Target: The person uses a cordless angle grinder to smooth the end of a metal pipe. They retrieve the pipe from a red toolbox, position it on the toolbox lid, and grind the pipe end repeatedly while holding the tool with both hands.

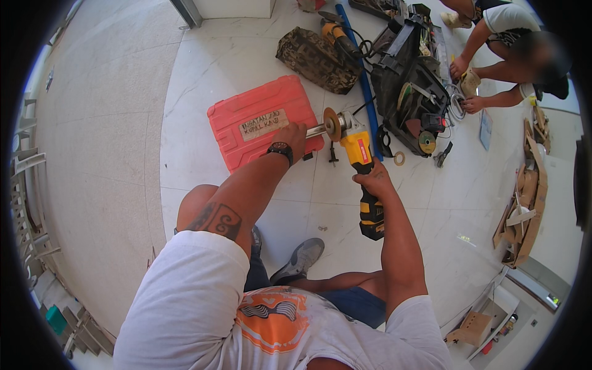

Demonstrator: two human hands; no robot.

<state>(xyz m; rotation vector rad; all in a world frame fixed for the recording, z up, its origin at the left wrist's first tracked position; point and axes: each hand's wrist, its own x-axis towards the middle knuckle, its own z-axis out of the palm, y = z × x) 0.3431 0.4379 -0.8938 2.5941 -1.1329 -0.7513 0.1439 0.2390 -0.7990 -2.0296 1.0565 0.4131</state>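
Red case (pixel 262 105) sits just left of centre, left hand (pixel 288 144) on it, gripping a shiny metal tube (pixel 317 130) pointing right. Mid-frame, the yellow-black grinder (pixel 359 152) runs nearly vertical, disc (pixel 333 125) end up, battery end down, right hand (pixel 375 180) wrapped round its body.

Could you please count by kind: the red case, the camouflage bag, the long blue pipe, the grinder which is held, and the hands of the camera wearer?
Red case: 1
Camouflage bag: 1
Long blue pipe: 1
Held grinder: 1
Wearer's hands, left hand and right hand: 2
Total: 6
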